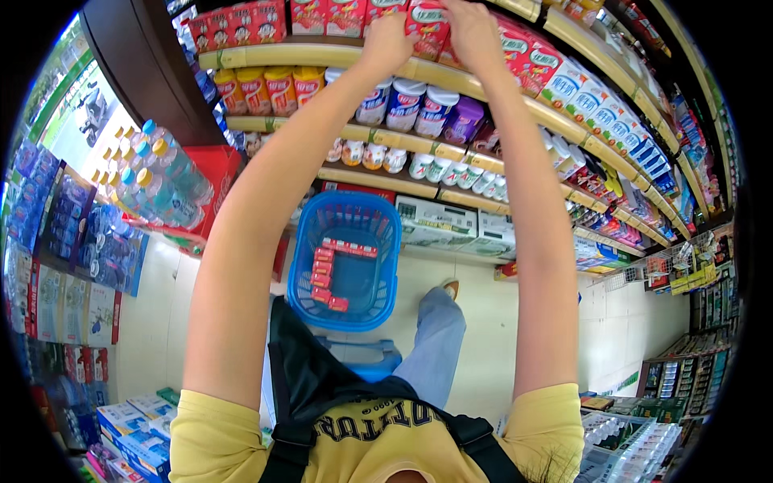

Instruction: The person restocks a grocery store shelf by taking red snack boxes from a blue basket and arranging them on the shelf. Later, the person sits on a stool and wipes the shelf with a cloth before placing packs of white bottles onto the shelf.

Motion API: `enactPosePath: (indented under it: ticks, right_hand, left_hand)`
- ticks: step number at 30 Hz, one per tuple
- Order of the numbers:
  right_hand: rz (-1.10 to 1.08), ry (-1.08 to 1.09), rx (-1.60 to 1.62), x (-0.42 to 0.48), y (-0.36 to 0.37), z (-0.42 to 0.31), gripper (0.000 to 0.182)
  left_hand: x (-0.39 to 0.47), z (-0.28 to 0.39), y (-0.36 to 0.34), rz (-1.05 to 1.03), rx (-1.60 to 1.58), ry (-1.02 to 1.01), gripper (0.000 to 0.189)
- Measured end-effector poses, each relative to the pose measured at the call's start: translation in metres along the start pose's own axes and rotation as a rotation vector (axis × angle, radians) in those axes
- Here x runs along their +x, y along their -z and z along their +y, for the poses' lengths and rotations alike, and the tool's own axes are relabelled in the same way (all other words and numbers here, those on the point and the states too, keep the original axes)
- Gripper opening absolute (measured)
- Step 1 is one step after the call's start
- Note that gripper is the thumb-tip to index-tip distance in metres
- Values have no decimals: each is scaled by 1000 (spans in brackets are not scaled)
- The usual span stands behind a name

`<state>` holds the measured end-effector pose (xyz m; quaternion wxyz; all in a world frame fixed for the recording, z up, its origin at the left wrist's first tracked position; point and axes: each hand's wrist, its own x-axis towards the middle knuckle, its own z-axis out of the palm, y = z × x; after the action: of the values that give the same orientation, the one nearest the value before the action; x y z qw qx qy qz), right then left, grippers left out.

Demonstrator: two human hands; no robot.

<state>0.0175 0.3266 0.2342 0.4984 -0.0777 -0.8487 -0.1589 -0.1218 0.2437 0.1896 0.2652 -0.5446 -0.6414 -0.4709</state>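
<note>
Both my arms stretch up to a shelf row of red drink cartons at the top of the view. My left hand [389, 42] rests at the front of the row, its fingers against a red carton [427, 30]. On the other side of that carton is my right hand [474, 30], reaching over the cartons, its fingertips cut off by the picture's top edge. Whether either hand grips a carton cannot be seen. Below, a blue plastic basket [395, 290] stands in front of the shelves, with several small red boxes [322, 268] along its inner sides.
Lower shelves hold canisters [406, 105] and small white bottles [421, 166]. White milk cartons [564, 81] stand to the right. Bottled drinks [172, 175] sit on a red crate [226, 181] at the left. Cardboard boxes [438, 218] line the floor under the shelf. A blue stool [371, 362] is near my legs.
</note>
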Motion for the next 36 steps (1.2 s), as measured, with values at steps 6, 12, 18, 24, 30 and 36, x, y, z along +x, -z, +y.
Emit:
enactPosePath:
  ticks: [6, 12, 18, 24, 30, 36]
  right_hand:
    - [195, 4, -13, -33, 14, -50, 37]
    - [72, -381, 442, -230, -60, -174, 13]
    - [-723, -738, 775, -451, -139, -303, 14]
    - [-925, -1061, 728, -499, -178, -351, 26]
    - [-987, -1171, 710, -515, -202, -367, 33]
    - [-874, -1296, 797, -507, -194, -349, 42]
  left_hand:
    - [-80, 2, 45, 189, -297, -138, 43]
    - [-291, -50, 38, -277, -292, 39, 21]
    - [-503, -133, 17, -895, -106, 486, 11]
    - [-567, -140, 0, -1147, 192, 946, 47]
    - [-606, -168, -16, -1004, -74, 1064, 67]
    - [-581, -152, -17, -794, 31, 857, 67]
